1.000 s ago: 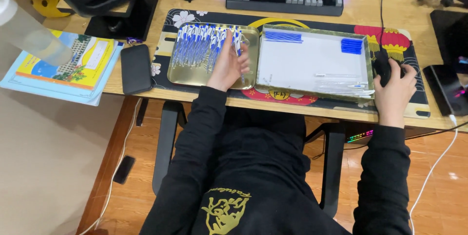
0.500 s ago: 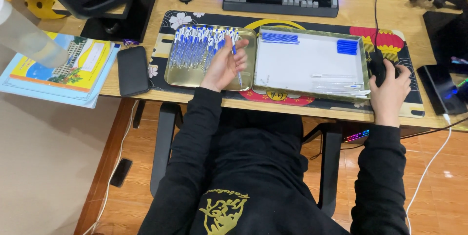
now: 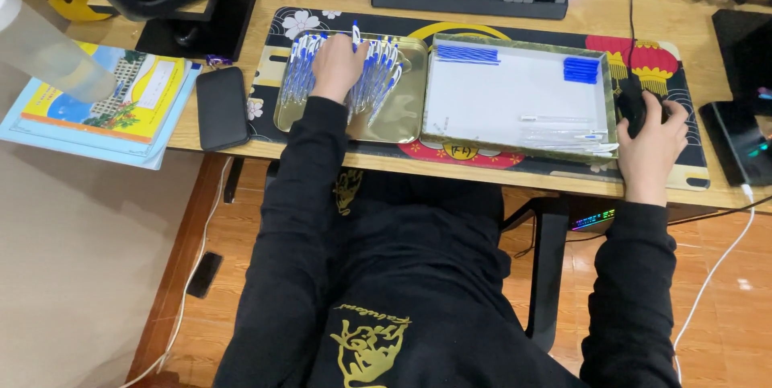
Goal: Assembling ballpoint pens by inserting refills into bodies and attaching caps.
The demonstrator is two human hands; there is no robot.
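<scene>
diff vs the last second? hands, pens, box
The left hand moved further onto the pile of blue-capped pens in the gold tray, now lying palm down over them; one pen sticks up above its fingers. The right hand stayed on the black mouse. The shallow white box and black phone look unmoved.

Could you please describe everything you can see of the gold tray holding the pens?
The gold tray is shallow, rectangular and round-cornered, shiny like metal. It lies flat on the patterned desk mat, beside the left edge of a larger white-lined tray. A heap of blue-and-white pens covers most of it, leaving its right side and front bare. The left hand rests on the pens, one pen sticking up above its fingers.
</scene>
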